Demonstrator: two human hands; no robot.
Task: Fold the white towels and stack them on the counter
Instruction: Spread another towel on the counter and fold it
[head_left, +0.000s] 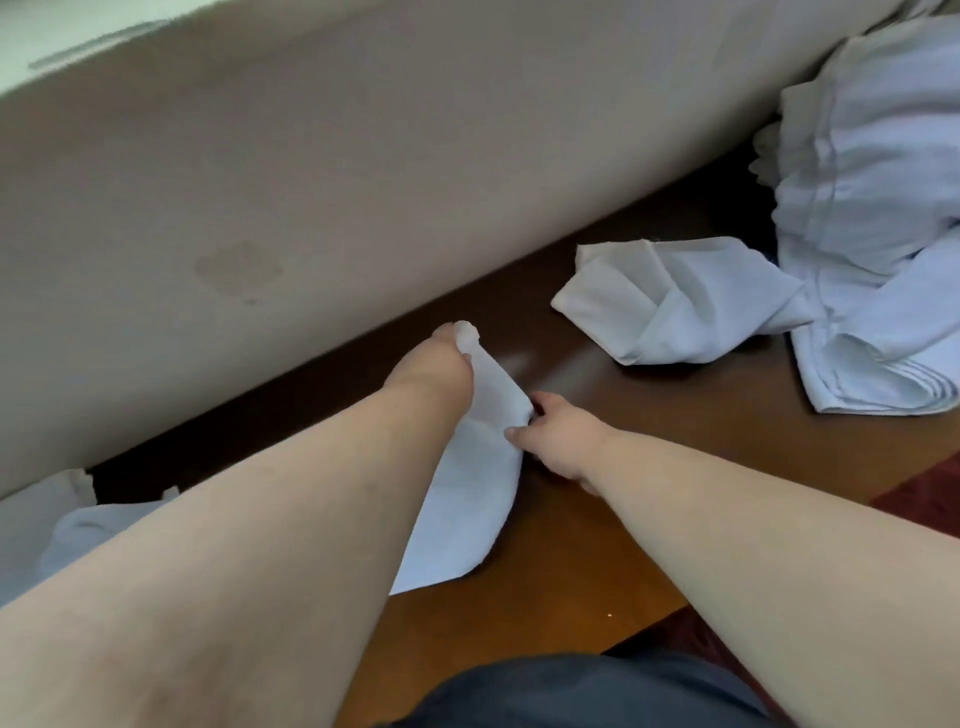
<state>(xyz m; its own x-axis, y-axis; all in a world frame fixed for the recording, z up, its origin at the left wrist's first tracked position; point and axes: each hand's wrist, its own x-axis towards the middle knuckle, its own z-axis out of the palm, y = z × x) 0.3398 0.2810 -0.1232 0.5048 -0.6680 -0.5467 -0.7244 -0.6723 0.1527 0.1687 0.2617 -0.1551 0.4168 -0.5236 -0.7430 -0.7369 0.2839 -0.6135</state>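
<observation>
A white towel (470, 499) lies on the dark wooden counter (613, 519) in front of me. My left hand (434, 364) pinches its far corner, near the wall. At the towel's right edge, my right hand (563, 439) grips the cloth. Both forearms reach forward over the counter, and the left one hides much of the towel. A loose pile of unfolded white towels (872, 208) sits at the back right, with one crumpled towel (680, 301) spilling out toward the middle.
A beige wall (311, 182) runs diagonally along the counter's far edge. More white cloth (78, 525) lies at the left under my left arm. The counter's near edge (649, 629) borders dark red flooring at the right.
</observation>
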